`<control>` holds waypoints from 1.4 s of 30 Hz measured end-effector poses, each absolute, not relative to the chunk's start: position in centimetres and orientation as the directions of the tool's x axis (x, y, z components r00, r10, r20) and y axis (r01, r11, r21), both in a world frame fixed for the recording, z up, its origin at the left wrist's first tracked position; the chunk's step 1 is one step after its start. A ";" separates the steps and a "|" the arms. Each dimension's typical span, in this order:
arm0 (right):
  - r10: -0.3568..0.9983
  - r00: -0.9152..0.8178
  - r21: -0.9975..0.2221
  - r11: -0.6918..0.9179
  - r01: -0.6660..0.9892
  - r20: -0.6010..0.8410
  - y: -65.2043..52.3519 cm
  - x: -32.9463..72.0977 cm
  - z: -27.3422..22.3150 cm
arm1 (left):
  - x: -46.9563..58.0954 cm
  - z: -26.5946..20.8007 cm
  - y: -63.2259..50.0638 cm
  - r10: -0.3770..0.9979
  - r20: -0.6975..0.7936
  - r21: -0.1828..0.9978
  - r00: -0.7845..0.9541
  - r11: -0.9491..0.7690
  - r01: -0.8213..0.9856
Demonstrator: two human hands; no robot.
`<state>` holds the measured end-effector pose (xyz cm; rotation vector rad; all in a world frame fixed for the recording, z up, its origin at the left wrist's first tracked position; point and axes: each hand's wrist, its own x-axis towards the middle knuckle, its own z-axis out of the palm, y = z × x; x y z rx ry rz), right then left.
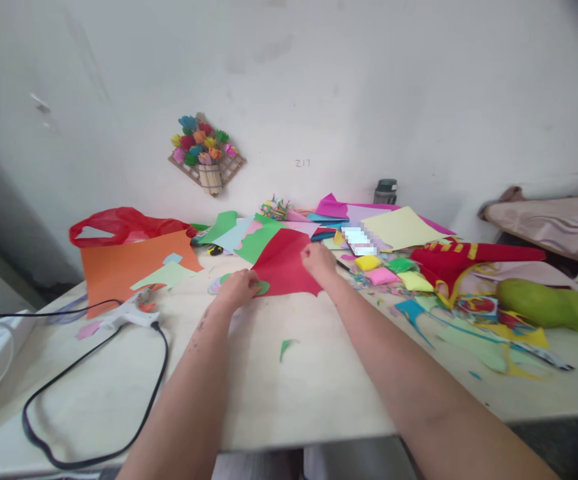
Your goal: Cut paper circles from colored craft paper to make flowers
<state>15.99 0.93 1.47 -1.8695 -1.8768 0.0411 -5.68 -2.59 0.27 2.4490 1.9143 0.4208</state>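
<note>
My left hand [239, 290] is low over the table with its fingers curled together at a small rounded green paper piece [265, 288]. Pastel rounded paper pieces [213, 287] show partly from under that hand's left side. A sheet of red paper [283, 263] lies between my hands, its lower edge cut in curves. My right hand [320, 263] is closed at the red sheet's right side, fingertips pressed together. Whatever is between those fingers, if anything, is too small or hidden to make out.
A white glue gun [131, 313] with a looping black cord lies left, near orange paper [119, 267]. Coloured sheets [399, 228], a phone [359, 241], small bright packets [383, 275] and paper scraps crowd the right. A green scrap [285, 348] lies in front.
</note>
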 end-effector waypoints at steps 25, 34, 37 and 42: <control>0.630 0.460 -0.707 0.210 0.675 0.626 2.1 21.1 2.2 | -6.4 -0.7 -2.1 0.946 0.233 0.277 0.226 -0.288 0.917; 0.886 0.233 -0.896 0.432 -0.105 0.401 0.4 15.4 2.5 | -6.5 -0.8 -2.0 0.948 0.235 0.315 0.216 -0.284 0.906; 0.907 0.095 -0.900 0.420 -0.113 0.411 0.0 13.4 1.4 | -6.5 -1.0 -1.9 0.949 0.242 0.319 0.202 -0.275 0.907; 0.873 -0.129 -0.861 0.486 0.147 0.471 0.0 11.0 -0.8 | -6.5 -1.2 -1.8 0.951 0.250 0.322 0.185 -0.261 0.910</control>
